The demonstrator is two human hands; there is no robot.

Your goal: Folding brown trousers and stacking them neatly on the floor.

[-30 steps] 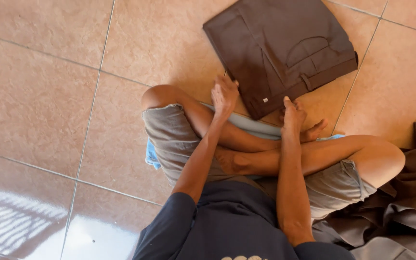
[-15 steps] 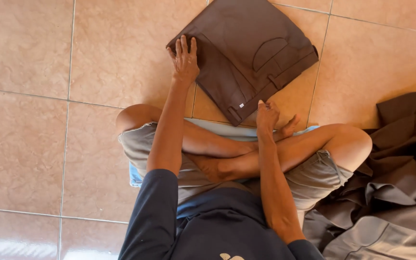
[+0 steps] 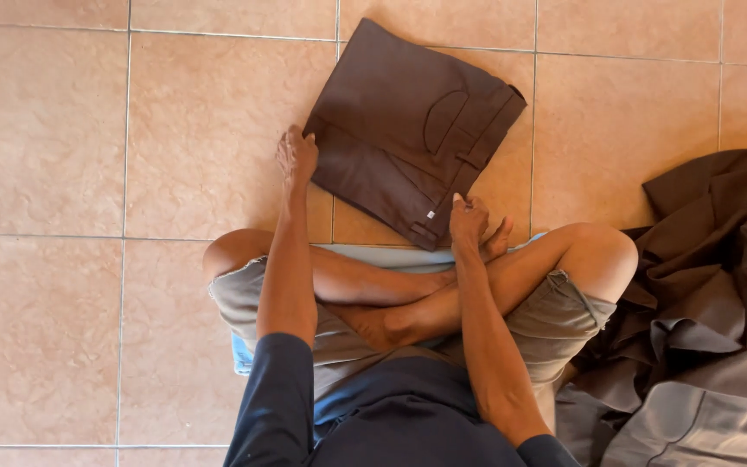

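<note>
A person sits cross-legged on the tiled floor (image 3: 88,130), on a pale blue cloth (image 3: 382,257) that shows under the legs. In front of the knees lies a pair of folded brown trousers (image 3: 391,121), set at a slant, the pocket and belt loops facing up. The left hand (image 3: 296,154) reaches out and rests at the near left edge of the trousers — fingers together and bent down onto the cloth, touching it. The right hand (image 3: 467,216) is at the near corner by the waistband, the fingers curled in and seemingly gripping that corner, though the grip itself is hard to make out. Just behind that hand a bare foot (image 3: 499,238) pokes up. Off to the person's right, a loose heap of brown and grey clothes (image 3: 711,303) lies crumpled on the floor, well apart from the folded pair.
</note>
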